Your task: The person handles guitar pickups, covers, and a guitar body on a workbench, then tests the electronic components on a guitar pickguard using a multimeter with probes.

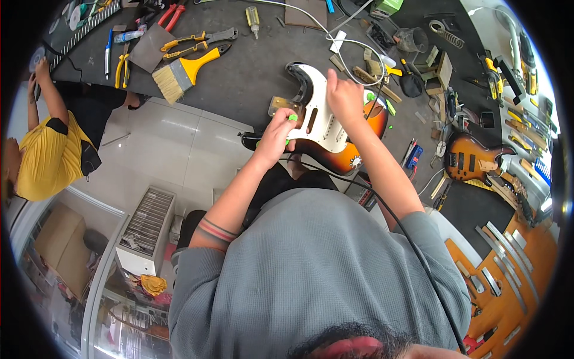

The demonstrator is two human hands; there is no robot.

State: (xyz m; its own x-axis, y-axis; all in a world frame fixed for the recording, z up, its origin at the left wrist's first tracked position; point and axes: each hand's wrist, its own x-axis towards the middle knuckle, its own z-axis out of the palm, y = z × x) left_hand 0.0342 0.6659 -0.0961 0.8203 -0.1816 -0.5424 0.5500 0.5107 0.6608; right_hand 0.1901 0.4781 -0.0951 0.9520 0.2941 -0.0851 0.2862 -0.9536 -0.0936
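An electric guitar body [335, 160] with a dark-to-orange sunburst finish lies at the bench's near edge, in front of me. A white pickguard [320, 99] with pickup slots covers much of its face. My left hand [275, 136] is closed on the body's left part, beside a small yellowish block [280, 105]. Bright green spots show at its thumb and fingers. Over the pickguard's right part is my right hand [347, 102], its fingers curled and its thumb stretched forward. Whatever it may hold is hidden.
A wide brush [173, 82], pliers [184, 40] and a clear-handled screwdriver [253, 23] lie on the dark bench [251, 78]. Offcuts and a white cable [311, 17] clutter the back right. Another sunburst body [463, 157] lies right. A person in yellow [57, 158] works far left.
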